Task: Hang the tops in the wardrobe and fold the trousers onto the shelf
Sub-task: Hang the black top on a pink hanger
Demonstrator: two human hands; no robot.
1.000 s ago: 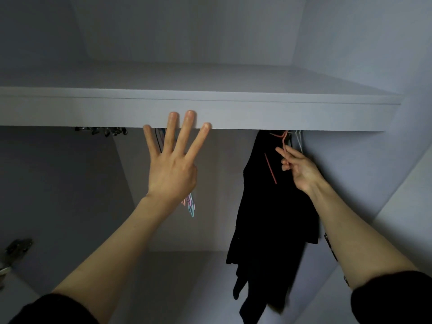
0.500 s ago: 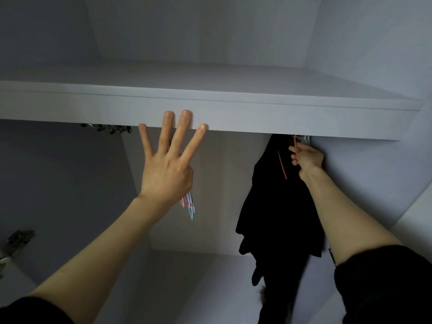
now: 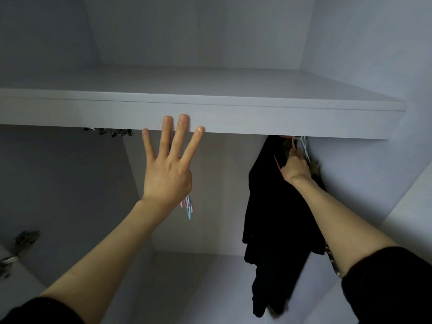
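Hanging step: right hand (image 3: 295,165) pinches pink hanger (image 3: 278,163) carrying black top (image 3: 275,206) under shelf (image 3: 210,113), far right. Left hand (image 3: 167,174) spread, fingertips at shelf edge. Next: hook needs seating on rail, unseen.

Dim light in here, all pale grey panels: back wall (image 3: 198,29), side wall (image 3: 364,57), and a metal door hinge (image 3: 22,242) at lower left.

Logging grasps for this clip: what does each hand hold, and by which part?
The right hand grips the pink hanger of the black top at its neck, just below the hook. The left hand holds nothing, fingers spread.
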